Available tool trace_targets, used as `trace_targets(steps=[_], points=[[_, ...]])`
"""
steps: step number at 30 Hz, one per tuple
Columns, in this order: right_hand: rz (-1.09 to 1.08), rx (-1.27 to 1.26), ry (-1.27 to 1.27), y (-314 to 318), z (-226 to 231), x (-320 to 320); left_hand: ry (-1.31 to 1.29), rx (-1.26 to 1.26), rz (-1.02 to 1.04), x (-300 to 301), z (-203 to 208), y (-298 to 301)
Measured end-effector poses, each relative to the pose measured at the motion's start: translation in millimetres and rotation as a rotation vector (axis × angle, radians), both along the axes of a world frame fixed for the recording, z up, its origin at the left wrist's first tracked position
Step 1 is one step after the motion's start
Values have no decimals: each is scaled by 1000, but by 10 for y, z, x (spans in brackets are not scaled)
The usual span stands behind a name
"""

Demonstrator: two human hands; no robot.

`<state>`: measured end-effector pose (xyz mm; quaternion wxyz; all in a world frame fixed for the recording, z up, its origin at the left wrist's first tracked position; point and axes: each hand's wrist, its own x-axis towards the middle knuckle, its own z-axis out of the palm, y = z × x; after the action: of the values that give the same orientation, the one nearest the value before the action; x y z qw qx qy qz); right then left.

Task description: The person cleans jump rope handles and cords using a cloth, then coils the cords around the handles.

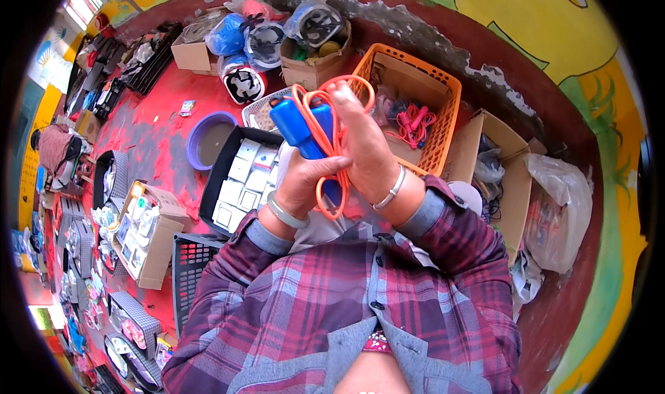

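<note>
A jump rope with blue handles [296, 125] and a looped orange cord is held up in front of my chest. My left hand [303, 185] is closed around the handles from below, its thumb lying across the cord. My right hand [367, 143] is raised against the other side of the bundle, its fingers pointing up and loops of cord along its palm. Part of the grip is hidden behind the hands. Beyond them, an orange plastic basket [451, 117] contains a pink jump rope [415, 122] and other small items.
To the left are a black tray of small white boxes [239, 179], a purple basin [197, 134] and a cardboard box of goods [163, 221]. Bagged helmets [244, 82] lie by the wall. An open carton [509, 214] and a clear plastic bag [564, 217] stand at right.
</note>
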<state>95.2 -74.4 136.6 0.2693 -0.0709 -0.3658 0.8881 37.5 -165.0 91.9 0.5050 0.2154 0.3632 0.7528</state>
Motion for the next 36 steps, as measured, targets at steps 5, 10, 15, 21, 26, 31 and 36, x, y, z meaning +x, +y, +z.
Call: trace_targets(steps=[5, 10, 15, 21, 26, 31, 36], points=[[102, 1129, -334, 288, 78, -83, -266, -40, 26, -173, -130, -7], [307, 526, -226, 430, 209, 186, -385, 384, 23, -304, 7, -18], [224, 476, -422, 688, -450, 364, -558, 631, 50, -631, 10, -93], [398, 140, -359, 37, -1118, 260, -662, 704, -88, -533, 82, -38], [524, 112, -376, 259, -958, 505, -481, 579, 73, -570, 118, -74], [551, 282, -384, 327, -847, 899, -215, 350, 255, -626, 79, -87], [293, 391, -473, 413, -900, 941, -187, 216, 96, -644, -88, -57]])
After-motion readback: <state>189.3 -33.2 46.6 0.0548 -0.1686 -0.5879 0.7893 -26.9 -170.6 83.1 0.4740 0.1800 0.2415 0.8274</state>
